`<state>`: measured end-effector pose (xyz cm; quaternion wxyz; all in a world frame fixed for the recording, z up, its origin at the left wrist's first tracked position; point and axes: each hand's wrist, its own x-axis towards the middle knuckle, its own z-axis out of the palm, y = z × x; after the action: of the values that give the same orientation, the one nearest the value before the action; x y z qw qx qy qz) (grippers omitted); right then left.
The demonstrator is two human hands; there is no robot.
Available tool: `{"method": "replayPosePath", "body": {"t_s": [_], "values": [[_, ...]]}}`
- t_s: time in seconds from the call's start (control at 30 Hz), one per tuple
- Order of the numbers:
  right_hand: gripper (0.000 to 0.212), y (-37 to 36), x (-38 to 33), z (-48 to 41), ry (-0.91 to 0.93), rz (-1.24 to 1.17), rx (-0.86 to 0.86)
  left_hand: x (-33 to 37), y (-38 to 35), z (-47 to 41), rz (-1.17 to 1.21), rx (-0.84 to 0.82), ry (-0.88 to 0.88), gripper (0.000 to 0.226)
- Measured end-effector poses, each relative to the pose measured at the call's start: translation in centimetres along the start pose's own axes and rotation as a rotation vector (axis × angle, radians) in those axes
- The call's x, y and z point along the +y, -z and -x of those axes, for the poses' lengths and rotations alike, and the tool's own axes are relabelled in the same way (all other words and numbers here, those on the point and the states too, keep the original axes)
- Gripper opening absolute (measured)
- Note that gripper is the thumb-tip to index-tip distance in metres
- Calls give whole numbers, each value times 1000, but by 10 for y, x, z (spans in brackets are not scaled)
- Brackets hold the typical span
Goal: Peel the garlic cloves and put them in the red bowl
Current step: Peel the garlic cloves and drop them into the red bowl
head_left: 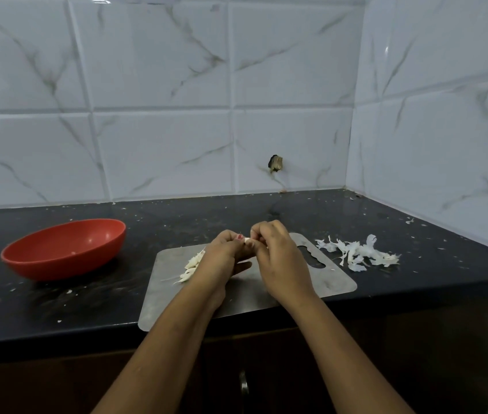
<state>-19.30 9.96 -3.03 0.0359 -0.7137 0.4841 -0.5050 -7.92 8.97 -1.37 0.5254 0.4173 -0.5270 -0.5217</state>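
Both hands meet over one flat grey steel cutting board (320, 279). The left hand (224, 252) and right hand (278, 258) have their fingers curled, pinching one small pale garlic clove (248, 241) between the fingertips. Just left of the left fingers, one cluster of whitish cloves (192, 264) lies on the board, too bunched to count. One shallow red plastic bowl (57, 264) sits well left of them. Right of the right fingers lies one heap of papery white skins (359, 253).
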Motion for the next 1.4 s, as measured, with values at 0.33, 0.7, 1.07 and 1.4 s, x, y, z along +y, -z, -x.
{"method": "replayPosePath", "body": {"t_s": [0.33, 0.7, 1.07, 1.4], "values": [[9, -4, 7, -1, -25, -94, -97, -8, -1, -4, 77, 135, -32, 17], [20, -3, 19, -6, -340, -177, 133, -10, 2, 2, 58, 195, -86, 14], [23, -1, 13, -4, -180, -301, -135, -13, -4, 9, -251, 285, -237, 13], [22, 8, 16, -5, -84, -244, -178, -14, -4, 4, -478, 94, -229, 34]]}}
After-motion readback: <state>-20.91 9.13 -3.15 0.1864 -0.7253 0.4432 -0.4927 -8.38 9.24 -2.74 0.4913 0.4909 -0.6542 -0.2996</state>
